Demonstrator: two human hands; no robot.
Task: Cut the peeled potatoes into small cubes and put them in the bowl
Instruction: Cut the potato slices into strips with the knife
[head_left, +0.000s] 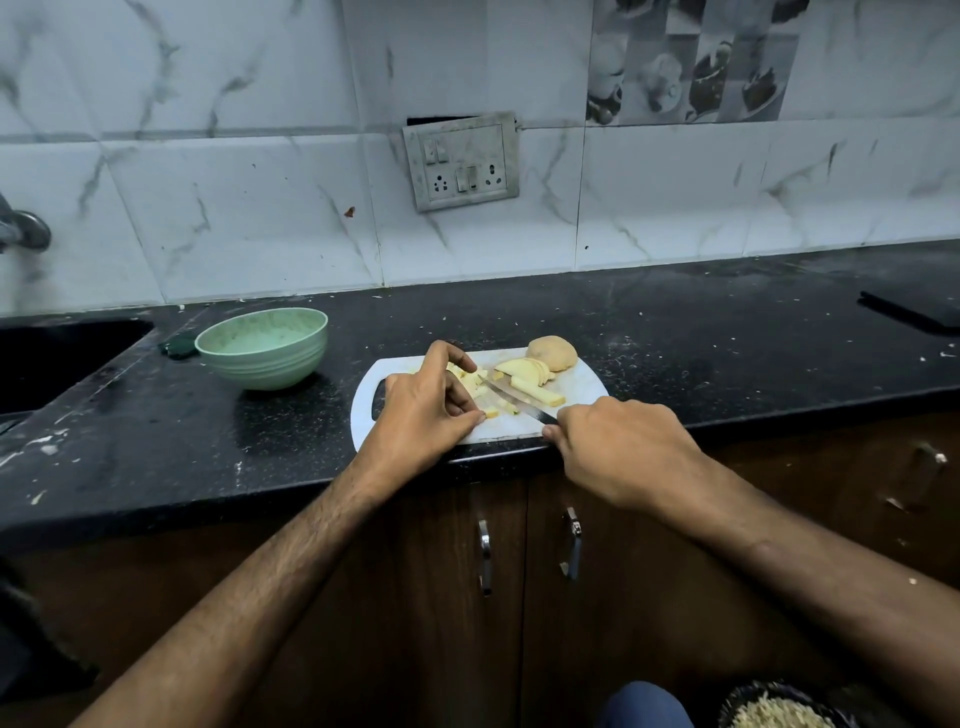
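A white cutting board (584, 387) lies at the counter's front edge. On it are small potato cubes (470, 384), a stack of potato slices (524, 370), a potato strip (540, 397) and a whole peeled potato (553, 352) at the back. My left hand (423, 410) is cupped over the cubes, fingers curled round them, thumb touching one piece. My right hand (618, 449) grips the handle of a knife (511, 399), whose blade lies across the board pointing at the cubes. A green bowl (262, 347) stands to the left of the board.
A dark sink (57, 358) is set into the black counter (727, 332) at the left, with a tap above it. A dark flat object (914, 310) lies at the far right. Cupboard doors with metal handles (484, 556) are below. A switch plate hangs on the tiled wall.
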